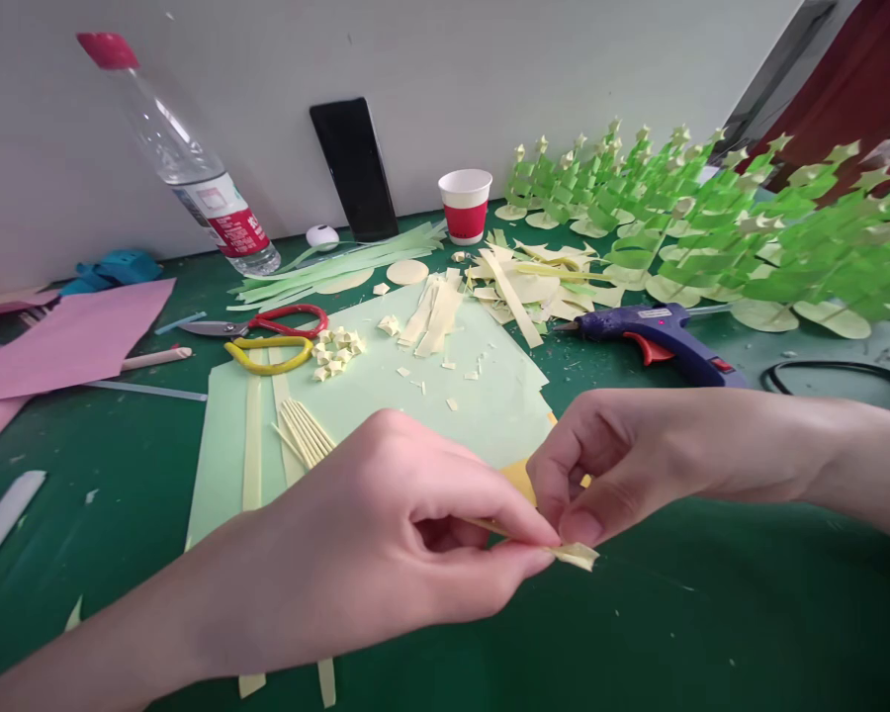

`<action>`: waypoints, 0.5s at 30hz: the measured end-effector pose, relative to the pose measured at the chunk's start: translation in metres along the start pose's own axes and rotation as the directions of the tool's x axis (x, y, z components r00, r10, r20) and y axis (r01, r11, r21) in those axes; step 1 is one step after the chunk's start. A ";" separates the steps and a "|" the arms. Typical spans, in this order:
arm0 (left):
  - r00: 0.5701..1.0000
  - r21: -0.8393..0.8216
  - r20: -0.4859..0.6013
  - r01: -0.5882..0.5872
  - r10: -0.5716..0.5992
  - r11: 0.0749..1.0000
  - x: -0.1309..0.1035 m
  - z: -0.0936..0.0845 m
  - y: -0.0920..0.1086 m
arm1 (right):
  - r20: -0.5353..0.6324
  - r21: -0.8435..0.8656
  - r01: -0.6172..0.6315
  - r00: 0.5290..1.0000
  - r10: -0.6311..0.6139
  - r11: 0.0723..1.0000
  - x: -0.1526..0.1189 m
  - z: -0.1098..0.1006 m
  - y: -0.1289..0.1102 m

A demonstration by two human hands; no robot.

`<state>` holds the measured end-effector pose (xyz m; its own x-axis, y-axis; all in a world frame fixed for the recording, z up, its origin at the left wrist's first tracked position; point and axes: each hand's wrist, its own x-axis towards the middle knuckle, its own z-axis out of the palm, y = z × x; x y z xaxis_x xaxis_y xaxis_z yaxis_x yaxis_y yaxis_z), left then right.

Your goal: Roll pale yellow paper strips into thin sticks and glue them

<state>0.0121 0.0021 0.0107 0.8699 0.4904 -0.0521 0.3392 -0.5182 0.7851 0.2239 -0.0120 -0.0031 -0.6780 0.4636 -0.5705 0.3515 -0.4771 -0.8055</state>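
My left hand (386, 534) pinches a narrow pale yellow paper strip (578, 556) between thumb and index finger; its flared end sticks out past the fingertips. A thin part of the strip runs back under the index finger, and the rest is hidden by the hand. My right hand (623, 465) has thumb and fingers closed together right at the strip's flared end, touching it. Beyond my left hand, a bundle of thin rolled paper sticks (304, 432) lies on a light green sheet (489, 396). Small folded paper stars (337, 353) sit behind the bundle.
Scissors (271, 336) with red and yellow handles lie left of the stars. A blue glue gun (653, 336) rests at right, before rows of green paper plants (682, 218). A bottle (208, 188), a phone (354, 168) and a paper cup (465, 206) stand along the wall.
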 end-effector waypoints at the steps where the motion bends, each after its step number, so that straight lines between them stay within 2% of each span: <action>1: 1.000 0.020 0.002 -0.008 0.008 1.000 0.000 0.000 0.001 | 0.001 -0.002 -0.001 1.000 0.001 1.000 0.000 0.000 0.000; 7: 0.999 0.068 0.035 -0.016 0.013 0.998 0.004 -0.004 0.008 | 0.007 -0.019 0.013 1.000 -0.013 1.000 0.001 0.000 0.000; 13: 0.999 0.012 0.022 -0.035 0.034 0.999 0.005 -0.002 0.004 | 0.007 -0.031 0.008 1.000 -0.008 0.999 0.000 0.000 -0.001; 15: 0.998 0.000 0.055 0.009 -0.009 1.000 0.006 -0.003 0.004 | 0.002 -0.045 0.007 1.000 -0.007 0.999 0.000 0.002 -0.002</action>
<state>0.0173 0.0048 0.0150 0.8852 0.4559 -0.0925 0.3467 -0.5139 0.7847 0.2221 -0.0120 -0.0011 -0.6818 0.4651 -0.5646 0.3756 -0.4398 -0.8158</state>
